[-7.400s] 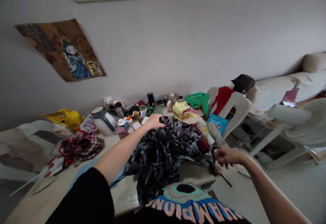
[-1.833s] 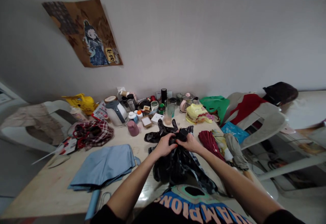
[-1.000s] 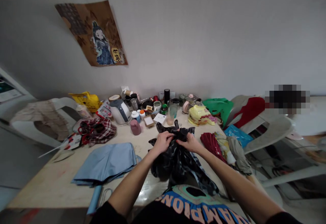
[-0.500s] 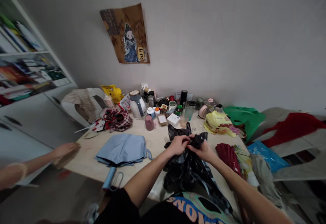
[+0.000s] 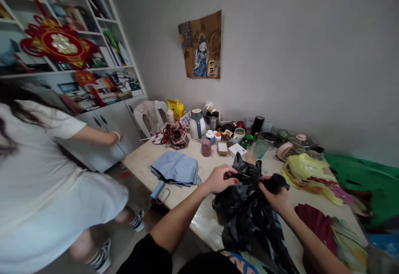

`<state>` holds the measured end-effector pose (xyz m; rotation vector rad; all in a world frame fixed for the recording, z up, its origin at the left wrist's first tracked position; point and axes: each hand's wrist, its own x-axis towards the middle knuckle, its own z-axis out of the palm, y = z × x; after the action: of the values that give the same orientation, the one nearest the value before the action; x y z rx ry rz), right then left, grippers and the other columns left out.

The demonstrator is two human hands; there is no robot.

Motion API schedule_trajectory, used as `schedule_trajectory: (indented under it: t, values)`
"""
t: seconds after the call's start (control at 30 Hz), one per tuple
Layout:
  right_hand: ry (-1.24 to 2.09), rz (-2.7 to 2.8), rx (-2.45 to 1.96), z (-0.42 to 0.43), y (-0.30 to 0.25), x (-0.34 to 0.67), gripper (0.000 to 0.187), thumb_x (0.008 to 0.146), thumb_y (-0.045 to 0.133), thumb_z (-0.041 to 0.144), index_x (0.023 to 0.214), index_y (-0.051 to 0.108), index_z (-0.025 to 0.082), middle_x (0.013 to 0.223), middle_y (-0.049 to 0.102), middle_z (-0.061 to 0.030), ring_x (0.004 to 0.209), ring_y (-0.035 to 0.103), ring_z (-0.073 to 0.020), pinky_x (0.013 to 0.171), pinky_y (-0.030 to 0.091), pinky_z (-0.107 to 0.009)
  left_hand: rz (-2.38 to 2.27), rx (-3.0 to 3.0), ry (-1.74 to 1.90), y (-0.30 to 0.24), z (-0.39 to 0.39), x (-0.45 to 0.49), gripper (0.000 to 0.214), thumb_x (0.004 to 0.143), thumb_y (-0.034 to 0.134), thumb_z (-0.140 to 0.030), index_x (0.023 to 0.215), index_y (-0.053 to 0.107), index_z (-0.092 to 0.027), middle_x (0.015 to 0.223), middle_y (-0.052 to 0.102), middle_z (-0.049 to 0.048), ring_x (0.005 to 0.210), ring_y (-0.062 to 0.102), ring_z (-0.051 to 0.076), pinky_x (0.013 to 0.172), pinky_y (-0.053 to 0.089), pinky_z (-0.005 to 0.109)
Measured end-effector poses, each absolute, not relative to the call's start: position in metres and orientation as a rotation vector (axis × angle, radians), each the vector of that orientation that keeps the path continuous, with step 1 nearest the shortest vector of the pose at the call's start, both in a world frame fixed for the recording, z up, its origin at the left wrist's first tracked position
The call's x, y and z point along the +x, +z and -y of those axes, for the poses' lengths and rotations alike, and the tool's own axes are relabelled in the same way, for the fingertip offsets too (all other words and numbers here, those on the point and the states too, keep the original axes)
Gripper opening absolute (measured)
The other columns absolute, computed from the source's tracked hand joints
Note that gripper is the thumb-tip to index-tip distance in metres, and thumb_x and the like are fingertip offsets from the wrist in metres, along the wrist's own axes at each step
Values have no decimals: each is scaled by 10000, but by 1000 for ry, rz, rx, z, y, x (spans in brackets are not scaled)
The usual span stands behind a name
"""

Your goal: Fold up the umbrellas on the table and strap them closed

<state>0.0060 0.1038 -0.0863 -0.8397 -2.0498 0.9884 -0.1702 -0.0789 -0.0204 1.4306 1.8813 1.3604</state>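
A dark camouflage folding umbrella (image 5: 246,207) lies loose and crumpled in front of me, its cloth hanging toward the table's near edge. My right hand (image 5: 276,199) is closed around it by the thick black handle (image 5: 279,182). On the other side, my left hand (image 5: 222,178) pinches the umbrella near its middle, with thumb and fingers together; the exact part between the fingertips is hard to make out. To the left, a light blue folded umbrella (image 5: 176,166) rests on the table, its blue handle (image 5: 158,188) with a wrist loop reaching over the edge.
Along the back of the table (image 5: 137,159) stand an electric kettle (image 5: 197,126), a pink cup (image 5: 206,147), a white box (image 5: 237,150) and several jars. On the right lie a yellow bag (image 5: 307,172) and a maroon umbrella (image 5: 316,224). Another person (image 5: 40,174) is close on the left.
My view has swung left, bringing the other person and the shelves into sight. My hands have moved farther apart, and the umbrella's handle now points more to the right.
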Motion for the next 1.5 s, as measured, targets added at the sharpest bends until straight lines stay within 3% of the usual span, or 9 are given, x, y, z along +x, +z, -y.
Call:
schedule_trajectory:
  t: [0.47, 0.67, 0.77, 0.97, 1.13, 1.23, 1.3, 1.37, 1.5]
  values:
    - [1033, 2016, -948, -94, -74, -11, 351, 687, 628, 422, 927, 690, 174, 842, 735, -83, 800, 704, -248, 793, 561, -377, -2171, 1747, 932, -23, 111, -166, 484, 720, 749, -261, 1187, 620, -247, 1123, 623, 81, 1074, 539, 264, 965, 427, 423]
    - [1017, 2008, -1029, -91, -74, -12, 347, 698, 624, 415, 913, 663, 145, 844, 720, -106, 813, 690, -263, 797, 551, -403, -2183, 1869, 689, -40, 84, -156, 1175, 473, 890, -455, 1474, 313, -241, 1510, 321, 185, 1319, 326, 427, 1033, 312, 607]
    - [1027, 2025, -1027, -85, -68, -15, 318, 706, 631, 389, 916, 658, 150, 888, 715, -110, 855, 675, -265, 830, 535, -412, -2167, 1882, 717, -46, 57, -154, 1284, 430, 906, -453, 1498, 237, -211, 1544, 246, 217, 1380, 230, 449, 1058, 248, 641]
    - [1206, 2135, -825, -73, -53, -15, 409, 670, 700, 327, 1042, 647, 166, 955, 712, -49, 863, 652, -213, 817, 532, -351, -1939, 1908, 838, -54, 10, -165, 1301, 419, 902, -422, 1505, 211, -235, 1550, 249, 202, 1424, 167, 439, 1082, 205, 653]
    - [1531, 2237, -597, -74, -45, 8, 857, 656, 751, 328, 1422, 390, 191, 1337, 551, -120, 1028, 616, -224, 848, 532, -351, -1660, 1914, 935, -60, -4, -178, 992, 510, 867, -338, 1399, 449, -200, 1409, 481, 172, 1329, 380, 385, 1079, 310, 571]
    - [1439, 2430, -532, -71, -48, 24, 1218, 520, 859, 406, 1520, 204, 170, 1531, 288, -196, 1311, 427, -343, 1020, 442, -459, -1570, 1922, 1009, -62, -7, -182, 819, 507, 874, -321, 1262, 587, -187, 1318, 566, 146, 1282, 443, 356, 1078, 339, 533]
    - [1269, 2517, -490, -66, -51, 28, 1368, 447, 894, 438, 1538, 132, 124, 1565, 173, -229, 1429, 217, -387, 1144, 260, -521, -1536, 1906, 1039, -63, -10, -182, 752, 517, 871, -318, 1213, 618, -184, 1300, 584, 137, 1267, 463, 341, 1079, 346, 514]
    - [1144, 2531, -497, -60, -55, 28, 1379, 475, 886, 450, 1543, 84, 103, 1570, 131, -244, 1460, 110, -385, 1177, 140, -541, -1520, 1885, 1048, -63, -12, -181, 706, 563, 847, -309, 1218, 613, -185, 1295, 592, 132, 1239, 493, 327, 1072, 356, 504]
    - [1191, 2427, -616, -52, -59, 31, 1247, 652, 789, 453, 1550, -28, 168, 1596, 62, -206, 1477, 93, -332, 1171, 164, -536, -1485, 1870, 1061, -60, -13, -177, 579, 686, 765, -306, 1224, 598, -168, 1238, 630, 116, 1146, 565, 288, 1037, 402, 458]
